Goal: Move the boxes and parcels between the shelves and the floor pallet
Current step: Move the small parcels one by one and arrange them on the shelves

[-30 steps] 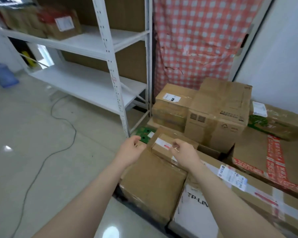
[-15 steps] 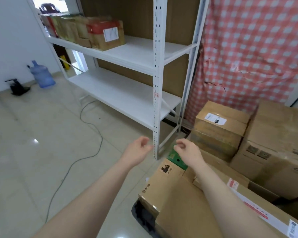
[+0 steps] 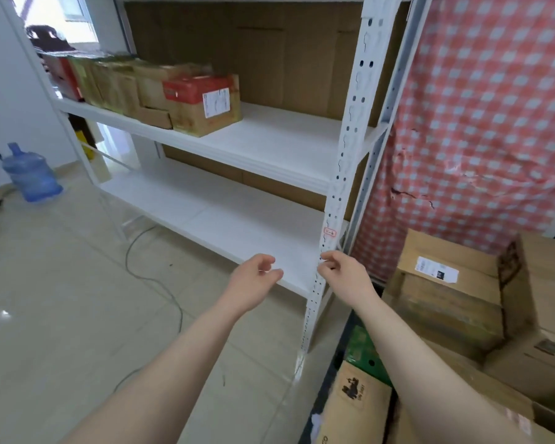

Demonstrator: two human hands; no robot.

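Note:
My left hand (image 3: 253, 280) and my right hand (image 3: 343, 277) are stretched out side by side in front of the white shelf unit (image 3: 269, 145), fingers loosely curled, holding nothing. The right hand hovers by the unit's front post (image 3: 343, 187). The lower shelf (image 3: 225, 219) lies bare behind the hands. A red-topped cardboard box (image 3: 205, 104) ends a row of several boxes on the middle shelf. At the lower right, stacked cardboard boxes include a labelled box (image 3: 446, 293), a printed brown box (image 3: 356, 405) and a green box (image 3: 362, 350).
A blue water bottle (image 3: 29, 174) stands on the tiled floor at the left. A grey cable (image 3: 161, 290) snakes across the floor toward the shelf. A red checked cloth (image 3: 494, 123) hangs behind the stacked boxes.
My view has swung up and left from the stacked boxes to the shelf. Both hands lifted away from a small labelled box and now hover empty before the lower shelf.

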